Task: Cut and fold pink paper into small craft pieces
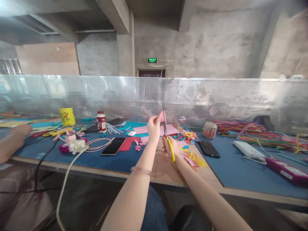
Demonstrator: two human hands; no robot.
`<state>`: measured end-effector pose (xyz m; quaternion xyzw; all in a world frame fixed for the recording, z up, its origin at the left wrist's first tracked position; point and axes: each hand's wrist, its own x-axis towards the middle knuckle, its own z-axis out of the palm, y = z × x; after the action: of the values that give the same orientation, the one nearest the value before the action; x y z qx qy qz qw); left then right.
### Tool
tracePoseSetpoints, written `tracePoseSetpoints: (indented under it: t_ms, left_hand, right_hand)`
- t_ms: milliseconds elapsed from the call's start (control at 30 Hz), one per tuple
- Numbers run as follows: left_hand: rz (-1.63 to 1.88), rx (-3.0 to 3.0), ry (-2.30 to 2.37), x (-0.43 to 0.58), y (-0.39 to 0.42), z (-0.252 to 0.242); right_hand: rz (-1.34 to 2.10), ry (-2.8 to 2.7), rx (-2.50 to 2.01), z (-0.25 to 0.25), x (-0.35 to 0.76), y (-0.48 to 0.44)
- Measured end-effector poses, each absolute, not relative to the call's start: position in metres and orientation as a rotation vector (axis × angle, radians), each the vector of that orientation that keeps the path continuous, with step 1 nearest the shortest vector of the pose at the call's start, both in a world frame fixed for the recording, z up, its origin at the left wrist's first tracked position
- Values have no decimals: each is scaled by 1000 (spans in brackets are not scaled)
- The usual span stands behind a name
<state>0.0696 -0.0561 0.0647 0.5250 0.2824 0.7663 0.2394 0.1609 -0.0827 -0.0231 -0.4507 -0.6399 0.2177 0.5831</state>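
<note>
While the left hand (154, 127) pinches pink paper (161, 116) mid-frame, the right hand (171, 147) holds scissors (165, 128) beside it; cutting seems the step, next needing steady alignment.

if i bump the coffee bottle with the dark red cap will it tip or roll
The coffee bottle would probably tip if pushed near its cap, since it stands upright, taller than wide. Once down, its round body would likely roll. Its weight is hard to judge, as the fill level doesn't show.
</note>
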Motion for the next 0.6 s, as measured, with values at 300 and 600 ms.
tracePoseSetpoints:
  t_ms: [300, 600]
  left_hand:
    - [2101, 1443, 664, 74, -56, 64]
    - [2134, 1488, 699, 75, -56, 64]
  right_hand:
    - [655, -1414, -1020, -17, 158, -91]
    - [572, -1444, -1000, -23, 160, -82]
